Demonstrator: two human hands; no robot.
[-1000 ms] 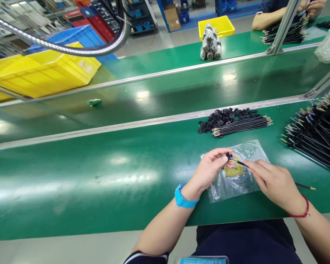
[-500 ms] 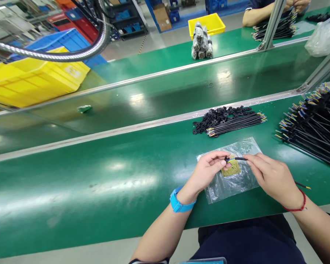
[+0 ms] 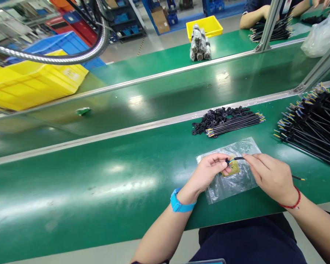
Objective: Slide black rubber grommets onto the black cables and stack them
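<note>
Between finger and thumb, my left hand [image 3: 212, 169] holds a small black part [image 3: 227, 161]. My right hand [image 3: 272, 176] is closed on a black cable [image 3: 238, 158], whose blue and yellow wires meet the black part. The cable's other end sticks out beyond my right wrist. Below both hands lies a clear plastic bag [image 3: 236, 187] with a yellowish perforated piece [image 3: 234, 169] on or in it; I cannot tell which. Past the bag, a row of black cables [image 3: 235, 125] lies against a pile of small black parts [image 3: 216, 118].
A large heap of black cables [image 3: 316, 124] is at the right. Across the metal rail [image 3: 154, 126] are wrapped bundles [image 3: 200, 46], a yellow tray [image 3: 213, 26] and a person's arms [image 3: 254, 18]. Yellow bins [image 3: 38, 82] and a metal hose [image 3: 71, 58] are upper left.
My right hand has shifted slightly left with the cable, which bends a little more near the black part. Across the bench, the other person's hands have moved apart.
</note>
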